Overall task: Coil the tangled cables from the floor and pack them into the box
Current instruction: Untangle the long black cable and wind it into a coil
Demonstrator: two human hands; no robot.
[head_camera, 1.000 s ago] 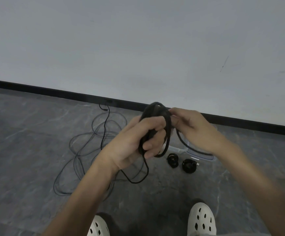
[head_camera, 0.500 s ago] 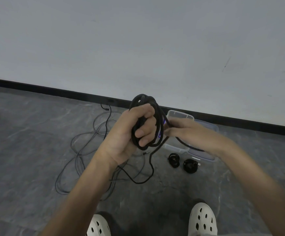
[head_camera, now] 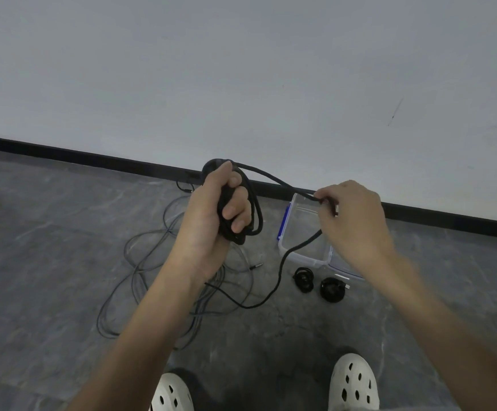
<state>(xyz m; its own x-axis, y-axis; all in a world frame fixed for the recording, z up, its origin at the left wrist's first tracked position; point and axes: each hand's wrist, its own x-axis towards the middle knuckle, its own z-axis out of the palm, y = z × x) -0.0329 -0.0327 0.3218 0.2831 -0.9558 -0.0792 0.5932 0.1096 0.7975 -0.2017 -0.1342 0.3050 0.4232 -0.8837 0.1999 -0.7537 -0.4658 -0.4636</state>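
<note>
Right now the person stands over a grey stone floor, both arms stretched out in front. Their left hand is closed in a fist around a bundle of black cable, the loops sticking out above the thumb and hanging past the fingers. From the top of that bundle one strand runs across to the right hand, which pinches it between thumb and fingertips; from there the loose end drops down, curves along the floor and passes behind the left forearm.

Below the right hand sits a clear plastic box with blue clips, open, close to the black skirting board at the foot of the pale wall. The hand hides much of the box, so I cannot tell what is inside. Just in front of it two small black coils lie side by side on the floor, one smaller and one fatter, the fatter with what looks like a plug poking out.

To the left, behind the left arm, a tangle of thin grey cable sprawls in wide loops, a small metal-tipped end lying free near its middle. Two white clogs show at the bottom.
</note>
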